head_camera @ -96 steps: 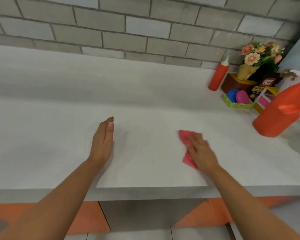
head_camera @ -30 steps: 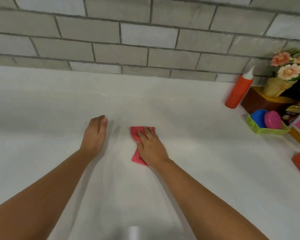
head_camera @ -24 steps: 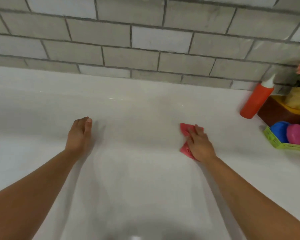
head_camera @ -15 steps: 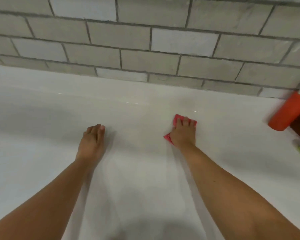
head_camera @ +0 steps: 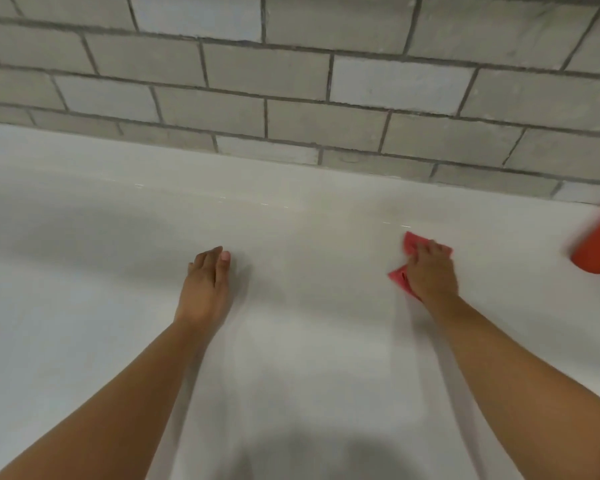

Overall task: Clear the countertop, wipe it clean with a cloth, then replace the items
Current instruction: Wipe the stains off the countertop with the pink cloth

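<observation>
A small red cloth lies on the white countertop, right of centre. My right hand presses flat on it with straight fingers and covers most of it; red corners stick out at the top and left. My left hand rests flat on the bare countertop to the left, fingers straight and together, holding nothing. The two hands are well apart.
A grey brick wall runs along the back of the countertop. A red squeeze bottle stands at the right edge of view, blurred, a short way right of my right hand.
My right hand has slid the cloth to the right across the countertop, toward the red bottle. My left hand stays resting in the same spot.
</observation>
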{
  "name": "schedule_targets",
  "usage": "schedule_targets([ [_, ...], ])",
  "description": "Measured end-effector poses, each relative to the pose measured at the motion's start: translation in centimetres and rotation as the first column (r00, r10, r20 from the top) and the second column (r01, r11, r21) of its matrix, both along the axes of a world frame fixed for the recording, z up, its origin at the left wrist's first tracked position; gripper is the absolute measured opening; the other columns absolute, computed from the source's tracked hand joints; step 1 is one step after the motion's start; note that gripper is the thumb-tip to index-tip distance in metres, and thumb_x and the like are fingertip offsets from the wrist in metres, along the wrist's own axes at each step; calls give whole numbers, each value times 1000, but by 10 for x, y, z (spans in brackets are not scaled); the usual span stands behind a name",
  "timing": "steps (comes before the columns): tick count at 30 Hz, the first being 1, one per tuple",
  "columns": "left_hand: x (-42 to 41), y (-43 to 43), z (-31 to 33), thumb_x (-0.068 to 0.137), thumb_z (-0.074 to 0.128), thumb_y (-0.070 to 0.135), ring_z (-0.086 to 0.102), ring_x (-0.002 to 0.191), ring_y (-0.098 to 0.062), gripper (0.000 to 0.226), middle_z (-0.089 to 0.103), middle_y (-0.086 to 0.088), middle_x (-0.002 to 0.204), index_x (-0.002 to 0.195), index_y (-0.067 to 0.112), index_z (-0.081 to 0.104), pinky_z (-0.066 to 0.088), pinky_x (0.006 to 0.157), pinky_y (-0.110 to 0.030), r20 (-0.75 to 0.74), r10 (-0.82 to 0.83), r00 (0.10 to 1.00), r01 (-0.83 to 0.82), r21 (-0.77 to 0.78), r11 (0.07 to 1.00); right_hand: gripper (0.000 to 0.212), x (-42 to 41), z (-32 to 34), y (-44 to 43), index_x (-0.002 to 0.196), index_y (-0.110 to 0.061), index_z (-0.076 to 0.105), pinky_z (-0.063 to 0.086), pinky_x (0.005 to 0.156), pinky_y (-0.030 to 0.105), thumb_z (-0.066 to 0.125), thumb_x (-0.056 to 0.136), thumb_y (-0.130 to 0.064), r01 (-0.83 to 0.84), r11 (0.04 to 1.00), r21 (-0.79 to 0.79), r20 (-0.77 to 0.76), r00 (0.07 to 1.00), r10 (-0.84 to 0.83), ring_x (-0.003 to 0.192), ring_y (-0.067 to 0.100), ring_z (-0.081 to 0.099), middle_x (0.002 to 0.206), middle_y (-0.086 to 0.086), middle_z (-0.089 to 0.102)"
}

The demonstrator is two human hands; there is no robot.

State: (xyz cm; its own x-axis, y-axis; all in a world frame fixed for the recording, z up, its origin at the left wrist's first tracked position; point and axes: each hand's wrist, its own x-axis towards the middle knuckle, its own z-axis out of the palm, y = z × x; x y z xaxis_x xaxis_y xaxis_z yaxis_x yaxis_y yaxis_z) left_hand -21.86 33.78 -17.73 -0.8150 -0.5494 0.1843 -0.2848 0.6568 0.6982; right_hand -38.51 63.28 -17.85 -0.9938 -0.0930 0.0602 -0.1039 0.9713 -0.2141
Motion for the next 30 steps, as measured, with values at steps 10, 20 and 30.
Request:
schedule_targets([
  [10,-4,-16,4,101,27,33,43,127,-21,46,48,-9,137,135,8,45,24,97,-15,-132,16,991,9,193,981,54,53,-10,-229,148,-8,23,1,119,40,34,98,-26,-381,922,-66,15,924,382,145,33,7,156,14,14],
  [20,0,-145,7,101,30,33,47,121,-29,43,50,-14,132,130,8,51,32,100,-29,-20,22,1000,-21,68,998,45,3,-14,-112,141,-6,39,18,114,38,36,98,-15,-33,991,-127,-57,998,26,138,33,26,149,19,33],
  [30,2,-152,-1,101,29,31,47,121,-19,43,53,-9,129,129,8,52,24,89,-9,-179,10,984,25,188,982,85,-8,-8,-342,148,-1,7,-1,115,52,47,90,-49,54,990,129,86,994,-65,142,42,10,154,24,13],
])
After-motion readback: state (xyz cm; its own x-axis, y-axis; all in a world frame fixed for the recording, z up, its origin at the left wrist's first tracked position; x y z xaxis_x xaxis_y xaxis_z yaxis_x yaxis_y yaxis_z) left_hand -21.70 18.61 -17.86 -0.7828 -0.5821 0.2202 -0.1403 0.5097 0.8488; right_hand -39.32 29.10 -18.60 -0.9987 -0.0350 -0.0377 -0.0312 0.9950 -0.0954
